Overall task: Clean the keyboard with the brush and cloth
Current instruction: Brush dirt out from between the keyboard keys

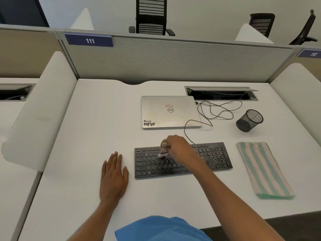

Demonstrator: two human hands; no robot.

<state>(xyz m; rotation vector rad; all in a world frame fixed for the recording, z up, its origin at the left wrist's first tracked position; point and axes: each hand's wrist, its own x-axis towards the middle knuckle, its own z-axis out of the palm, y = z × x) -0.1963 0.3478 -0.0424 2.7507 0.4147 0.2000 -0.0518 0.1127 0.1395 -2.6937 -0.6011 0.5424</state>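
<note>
The fingers of the right hand [178, 148] are curling tight round the handle of the small brush [163, 152], gripping it from above so that the bristles are pointing down onto the keys. The brush is working over the upper letter rows, left of the middle of the black keyboard [215, 160], which is lying flat on the white desk [83, 140]. The right forearm is crossing the keyboard's near edge and hiding some keys. The left hand [113, 176] is resting flat on the desk just beside the keyboard's left end, fingers straight and close together, holding nothing and not touching the board. The striped cloth [264, 169] is lying folded on the desk to the right of the keyboard, apart from it. I am judging the brushing step to be under way and the wiping not yet begun. Pale dust seems to be showing on the right-hand keys, so the next move is likely calling for the brush to travel rightward across those rows before the cloth is taken up
</note>
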